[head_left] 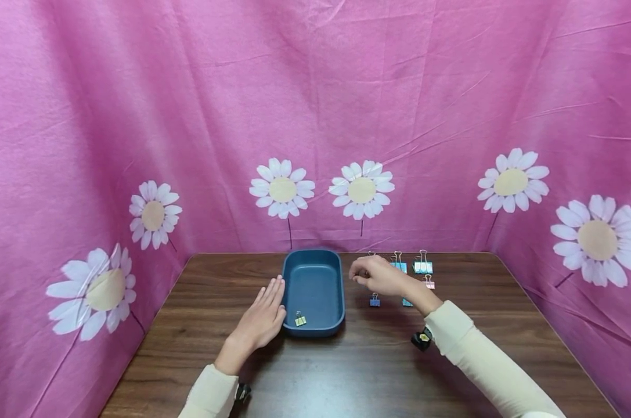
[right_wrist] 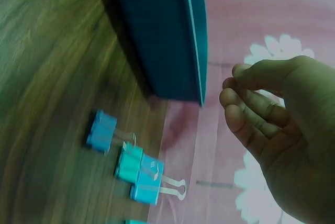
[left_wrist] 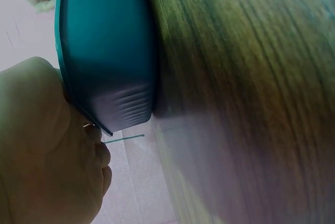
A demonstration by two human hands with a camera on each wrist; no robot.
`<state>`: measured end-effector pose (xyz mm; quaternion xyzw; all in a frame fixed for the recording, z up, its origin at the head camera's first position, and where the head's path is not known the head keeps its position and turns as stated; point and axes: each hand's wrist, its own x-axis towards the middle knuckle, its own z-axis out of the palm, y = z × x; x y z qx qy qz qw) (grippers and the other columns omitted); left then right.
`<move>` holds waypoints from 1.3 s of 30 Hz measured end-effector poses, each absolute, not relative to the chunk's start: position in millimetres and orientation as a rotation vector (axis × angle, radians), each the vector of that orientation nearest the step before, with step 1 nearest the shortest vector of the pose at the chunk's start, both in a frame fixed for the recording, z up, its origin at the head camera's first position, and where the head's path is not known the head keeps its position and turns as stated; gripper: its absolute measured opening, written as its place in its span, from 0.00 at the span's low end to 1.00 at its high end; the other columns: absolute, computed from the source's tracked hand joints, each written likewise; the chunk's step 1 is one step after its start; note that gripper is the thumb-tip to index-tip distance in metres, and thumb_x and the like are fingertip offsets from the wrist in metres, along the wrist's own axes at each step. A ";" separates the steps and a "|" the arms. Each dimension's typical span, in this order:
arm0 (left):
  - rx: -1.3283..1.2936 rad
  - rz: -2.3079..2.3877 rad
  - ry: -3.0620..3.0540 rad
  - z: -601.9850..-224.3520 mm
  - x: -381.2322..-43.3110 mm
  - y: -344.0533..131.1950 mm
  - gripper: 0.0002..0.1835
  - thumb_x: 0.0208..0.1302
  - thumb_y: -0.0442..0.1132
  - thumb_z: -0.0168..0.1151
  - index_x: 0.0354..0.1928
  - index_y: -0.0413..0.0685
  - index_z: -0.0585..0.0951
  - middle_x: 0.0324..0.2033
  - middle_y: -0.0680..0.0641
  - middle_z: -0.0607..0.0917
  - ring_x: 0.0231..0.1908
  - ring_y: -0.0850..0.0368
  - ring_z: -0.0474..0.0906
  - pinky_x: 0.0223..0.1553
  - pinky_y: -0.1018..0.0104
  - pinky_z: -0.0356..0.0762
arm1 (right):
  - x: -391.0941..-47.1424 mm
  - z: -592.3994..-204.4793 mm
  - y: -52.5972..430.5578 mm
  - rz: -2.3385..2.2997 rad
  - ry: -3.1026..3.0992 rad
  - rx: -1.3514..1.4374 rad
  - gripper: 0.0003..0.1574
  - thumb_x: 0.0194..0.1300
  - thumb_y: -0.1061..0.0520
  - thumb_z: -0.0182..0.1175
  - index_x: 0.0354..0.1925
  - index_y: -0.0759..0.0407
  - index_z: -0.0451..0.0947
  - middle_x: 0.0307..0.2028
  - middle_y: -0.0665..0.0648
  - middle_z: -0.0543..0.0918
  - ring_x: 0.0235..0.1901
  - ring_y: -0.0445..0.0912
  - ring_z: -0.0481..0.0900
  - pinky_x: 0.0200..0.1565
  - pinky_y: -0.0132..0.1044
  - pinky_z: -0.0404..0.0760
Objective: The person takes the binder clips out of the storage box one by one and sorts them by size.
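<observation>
My left hand (head_left: 259,319) lies with nearly straight fingers against the left side of a blue rectangular tray (head_left: 339,290); the left wrist view shows it at the tray's rim (left_wrist: 62,41). A small yellow binder clip (head_left: 300,319) sits inside, near the tray's front left corner. Just right of the tray, above the table, is my right hand (head_left: 380,276), its fingers loosely bent. In the right wrist view nothing shows between thumb and fingers (right_wrist: 243,124). Binder clips stand beneath and beyond it: a small blue one (head_left: 375,301), a pink one (head_left: 429,283), larger blue ones (head_left: 422,266), others partly hidden.
The brown wooden table (head_left: 315,371) carries the tray and clips. A pink cloth (head_left: 315,104) printed with white daisies surrounds its back and sides. Black wrist devices (head_left: 421,340) sit at both sleeves. The right wrist view shows a green clip (right_wrist: 129,162) among blue ones.
</observation>
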<state>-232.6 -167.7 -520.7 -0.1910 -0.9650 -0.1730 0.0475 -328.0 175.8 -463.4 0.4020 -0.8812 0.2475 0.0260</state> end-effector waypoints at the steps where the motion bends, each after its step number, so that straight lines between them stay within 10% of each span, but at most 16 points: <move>1: -0.585 -0.524 -2.942 -521.3 -232.6 -167.9 0.33 0.81 0.38 0.47 0.82 0.30 0.57 0.83 0.33 0.57 0.84 0.37 0.53 0.84 0.41 0.54 | -327.8 -463.4 170.5 0.764 -2.725 1.264 0.10 0.69 0.66 0.65 0.42 0.53 0.88 0.39 0.50 0.90 0.38 0.37 0.85 0.43 0.36 0.87; 32: -0.590 -0.538 -2.960 -518.6 -234.0 -166.0 0.33 0.81 0.38 0.44 0.82 0.29 0.56 0.83 0.33 0.56 0.84 0.37 0.52 0.84 0.39 0.52 | -318.6 -466.8 34.1 0.250 -2.743 1.779 0.06 0.70 0.64 0.66 0.41 0.54 0.87 0.36 0.46 0.87 0.36 0.34 0.81 0.40 0.25 0.82; 39: -0.591 -0.548 -2.964 -521.6 -233.5 -168.6 0.34 0.82 0.41 0.41 0.83 0.31 0.55 0.84 0.34 0.56 0.84 0.38 0.51 0.84 0.40 0.51 | -305.2 -483.0 21.5 -0.036 -2.834 1.754 0.18 0.71 0.56 0.69 0.58 0.52 0.85 0.56 0.52 0.87 0.52 0.41 0.87 0.54 0.34 0.88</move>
